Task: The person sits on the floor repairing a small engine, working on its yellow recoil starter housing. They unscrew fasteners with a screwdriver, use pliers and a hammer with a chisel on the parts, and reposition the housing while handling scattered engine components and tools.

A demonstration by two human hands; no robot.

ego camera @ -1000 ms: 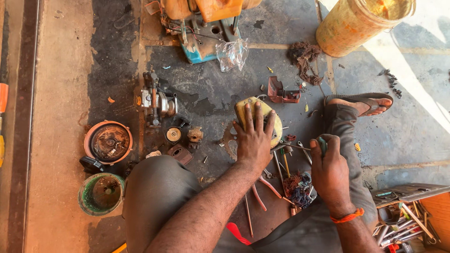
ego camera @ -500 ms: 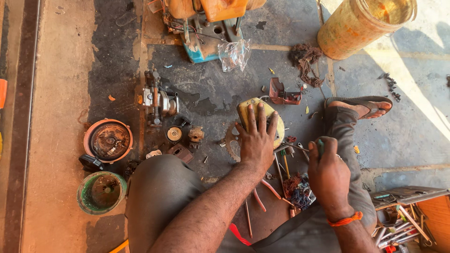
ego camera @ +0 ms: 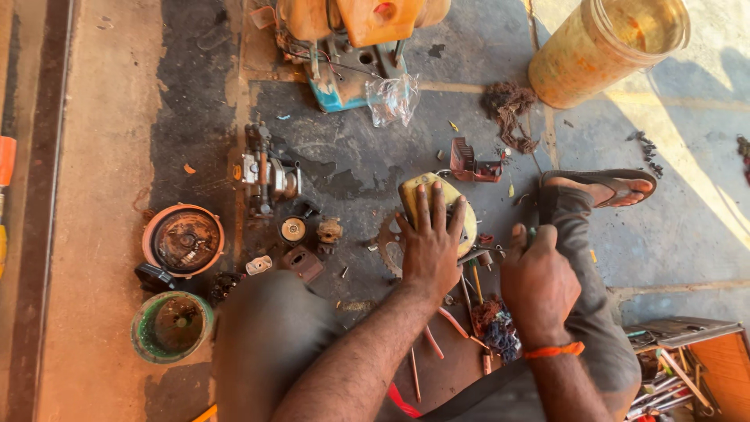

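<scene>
My left hand (ego camera: pixel 429 244) lies flat, fingers spread, pressing on a yellowish engine cover (ego camera: pixel 441 195) on the oily floor between my knees. A toothed sprocket (ego camera: pixel 387 242) shows just left of it. My right hand (ego camera: pixel 537 280) is closed around a tool with a green handle (ego camera: pixel 532 232), held beside the cover; the tool's tip is hidden behind my hands. An orange band circles my right wrist. Loose tools and a tangle of coloured wires (ego camera: pixel 494 327) lie under my forearms.
An orange engine (ego camera: pixel 351 31) stands at the top, with a clear plastic bag (ego camera: pixel 391 99) by it. A yellow bucket (ego camera: pixel 605 51) is top right. A carburettor part (ego camera: pixel 266 173), a round orange-rimmed flywheel cover (ego camera: pixel 183 238), a green tin (ego camera: pixel 170 324) and a red part (ego camera: pixel 469 162) lie around. A toolbox (ego camera: pixel 687 367) is bottom right.
My view has shifted slightly. My left hand stays pressed on the yellowish cover and my right hand keeps its grip on the tool, with only small movement.
</scene>
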